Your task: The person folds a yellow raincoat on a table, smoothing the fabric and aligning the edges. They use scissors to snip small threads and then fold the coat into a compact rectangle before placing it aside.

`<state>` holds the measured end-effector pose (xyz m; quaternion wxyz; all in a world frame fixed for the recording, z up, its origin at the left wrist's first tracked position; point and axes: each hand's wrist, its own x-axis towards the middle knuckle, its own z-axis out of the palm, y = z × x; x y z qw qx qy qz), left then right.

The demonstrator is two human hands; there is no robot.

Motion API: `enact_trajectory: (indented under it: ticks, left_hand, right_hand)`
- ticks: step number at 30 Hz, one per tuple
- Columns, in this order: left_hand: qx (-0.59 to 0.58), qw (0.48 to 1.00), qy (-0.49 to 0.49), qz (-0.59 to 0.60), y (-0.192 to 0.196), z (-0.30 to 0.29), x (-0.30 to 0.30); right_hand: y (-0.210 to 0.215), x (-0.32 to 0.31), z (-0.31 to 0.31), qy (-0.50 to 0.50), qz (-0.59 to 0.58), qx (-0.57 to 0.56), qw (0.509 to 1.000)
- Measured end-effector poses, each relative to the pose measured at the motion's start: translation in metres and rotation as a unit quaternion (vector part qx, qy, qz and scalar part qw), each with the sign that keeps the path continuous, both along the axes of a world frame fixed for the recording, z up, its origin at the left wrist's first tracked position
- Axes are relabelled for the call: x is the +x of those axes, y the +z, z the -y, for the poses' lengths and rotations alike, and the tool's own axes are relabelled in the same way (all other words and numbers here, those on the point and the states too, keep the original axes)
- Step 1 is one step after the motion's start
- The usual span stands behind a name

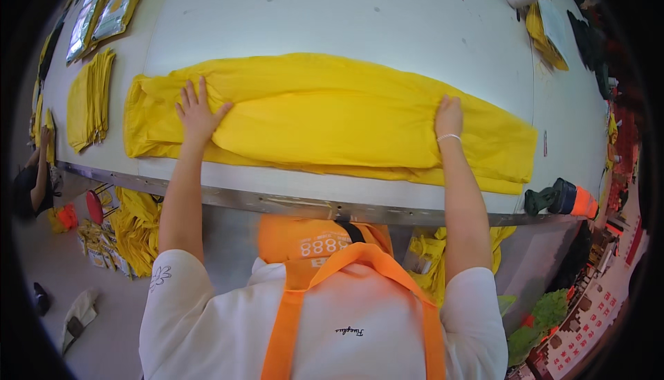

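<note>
There's my left hand (198, 115), fingers spread flat on the long yellow cloth (325, 120) across mid-frame! My right hand (449, 118) curls on its right half, whether pinching fabric I can't tell, and a yellow folded stack (90, 101) sits upper left.

Your view is fairly bright and evenly lit: the white tabletop (277, 23) takes a cool, bluish cast, while the yellow cloth (325, 124) shows strong colour with only soft shadows in its creases. Pale glare streaks the plastic-wrapped packages (114, 10) at your upper left, and below the metal table edge (290, 205) the floor (228, 241) is dimmer. The fisheye bows that edge, tilts and softens the outlying clutter, and darkens to a black rim around you.
</note>
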<state>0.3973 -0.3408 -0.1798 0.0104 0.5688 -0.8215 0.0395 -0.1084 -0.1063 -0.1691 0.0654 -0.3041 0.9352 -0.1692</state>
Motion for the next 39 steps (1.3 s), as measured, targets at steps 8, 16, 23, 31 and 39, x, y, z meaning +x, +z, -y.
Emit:
enact_trajectory:
  ticks: [8,16,23,31,39]
  left_hand:
    - [0.053,0.970,-0.224,-0.081,0.099,-0.089,-0.155]
    - [0.127,0.940,-0.311,-0.061,0.052,-0.162,-0.292]
    - [0.122,0.940,-0.314,-0.057,0.035,-0.160,-0.288]
    - [0.114,0.940,-0.319,-0.049,0.031,-0.160,-0.290]
    - [0.109,0.943,-0.308,-0.061,0.028,-0.158,-0.289]
  right_hand:
    - [0.054,-0.022,-0.069,-0.066,0.339,-0.159,0.925]
    - [0.020,-0.004,-0.070,-0.009,0.208,-0.145,0.967]
    - [0.041,-0.008,-0.202,-0.245,0.402,-0.285,0.835]
    - [0.037,0.032,-0.173,-0.374,0.452,-0.499,0.638]
    - [0.023,-0.035,-0.130,-0.327,0.481,-0.612,0.536]
